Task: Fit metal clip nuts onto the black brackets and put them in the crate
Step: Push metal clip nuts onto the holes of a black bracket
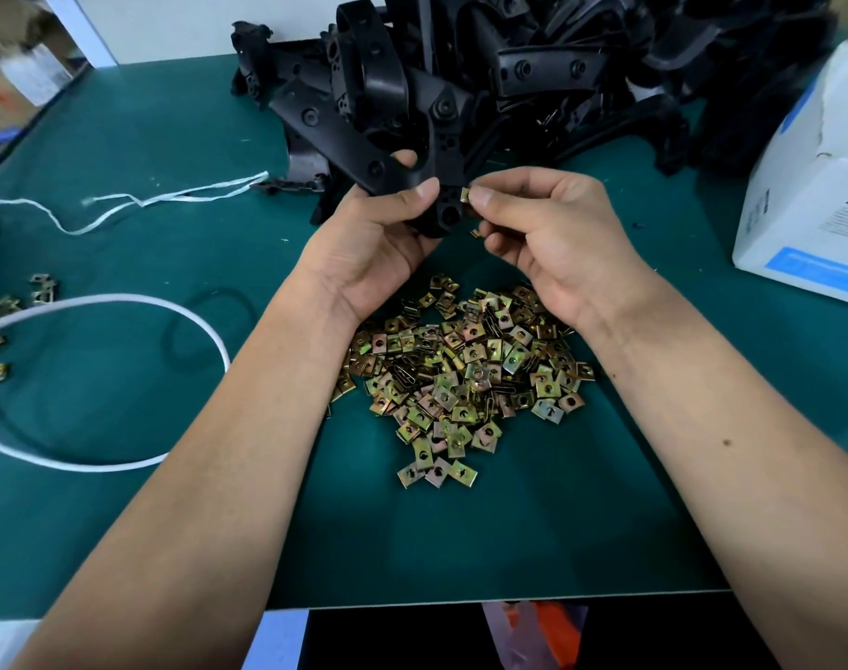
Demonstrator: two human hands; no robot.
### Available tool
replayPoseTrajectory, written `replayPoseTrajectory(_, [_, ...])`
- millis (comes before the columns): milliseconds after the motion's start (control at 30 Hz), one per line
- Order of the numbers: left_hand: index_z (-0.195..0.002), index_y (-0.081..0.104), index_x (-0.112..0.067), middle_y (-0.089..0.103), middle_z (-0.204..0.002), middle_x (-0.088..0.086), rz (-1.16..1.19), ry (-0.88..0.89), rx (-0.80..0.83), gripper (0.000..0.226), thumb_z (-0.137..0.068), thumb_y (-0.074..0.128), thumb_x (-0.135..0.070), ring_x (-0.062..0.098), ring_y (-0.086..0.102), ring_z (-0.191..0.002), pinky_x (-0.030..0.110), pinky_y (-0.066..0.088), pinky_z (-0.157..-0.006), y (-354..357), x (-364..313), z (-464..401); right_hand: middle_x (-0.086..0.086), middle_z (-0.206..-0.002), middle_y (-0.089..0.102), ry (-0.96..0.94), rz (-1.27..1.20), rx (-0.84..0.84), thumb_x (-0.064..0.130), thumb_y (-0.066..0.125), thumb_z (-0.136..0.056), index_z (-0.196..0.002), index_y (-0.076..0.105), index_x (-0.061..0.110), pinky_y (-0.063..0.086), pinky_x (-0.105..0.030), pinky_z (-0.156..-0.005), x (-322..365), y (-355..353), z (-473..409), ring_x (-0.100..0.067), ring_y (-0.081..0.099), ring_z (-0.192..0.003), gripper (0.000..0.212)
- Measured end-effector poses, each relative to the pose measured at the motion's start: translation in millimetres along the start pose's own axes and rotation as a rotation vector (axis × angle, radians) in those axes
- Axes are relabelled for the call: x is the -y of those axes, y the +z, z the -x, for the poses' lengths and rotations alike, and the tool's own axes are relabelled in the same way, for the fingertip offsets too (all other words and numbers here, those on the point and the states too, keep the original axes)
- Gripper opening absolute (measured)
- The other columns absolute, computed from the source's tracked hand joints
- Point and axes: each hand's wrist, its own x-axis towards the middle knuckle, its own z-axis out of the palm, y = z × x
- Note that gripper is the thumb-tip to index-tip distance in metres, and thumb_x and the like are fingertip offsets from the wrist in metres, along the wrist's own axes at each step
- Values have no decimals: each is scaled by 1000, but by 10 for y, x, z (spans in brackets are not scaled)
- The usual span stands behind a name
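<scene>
many loose clip nuts [460,374] lie heaped near; black brackets pile [581,65] far. left hand [383,234] grips one bracket [412,152]; right hand [552,234] pinches a clip nut [465,194] against it.

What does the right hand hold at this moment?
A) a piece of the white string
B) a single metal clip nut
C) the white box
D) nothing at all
B: the right hand pinches one metal clip nut between thumb and fingers, right beside the black bracket that the left hand grips.
</scene>
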Motion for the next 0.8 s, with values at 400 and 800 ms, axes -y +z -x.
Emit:
replayPoseTrajectory(400, [-100, 53, -17, 68, -105, 9, -63, -71, 40, 32, -85, 58, 10, 22, 68, -90, 35, 60, -72, 70, 28, 24, -5, -72, 67, 13, 10, 32, -4, 78, -83, -98, 65, 8, 48, -19, -55, 17, 0, 22, -11, 61, -60, 23])
replayPoseTrajectory(800, [-104, 50, -9, 64, -112, 19, -55, 64, 53, 30, -84, 58, 12, 30, 64, -102, 42, 58, -86, 64, -140, 39, -8, -84, 77, -131, 109, 60, 9, 78, -89, -107, 67, 5, 51, -23, -56, -8, 39, -10, -17, 69, -67, 21])
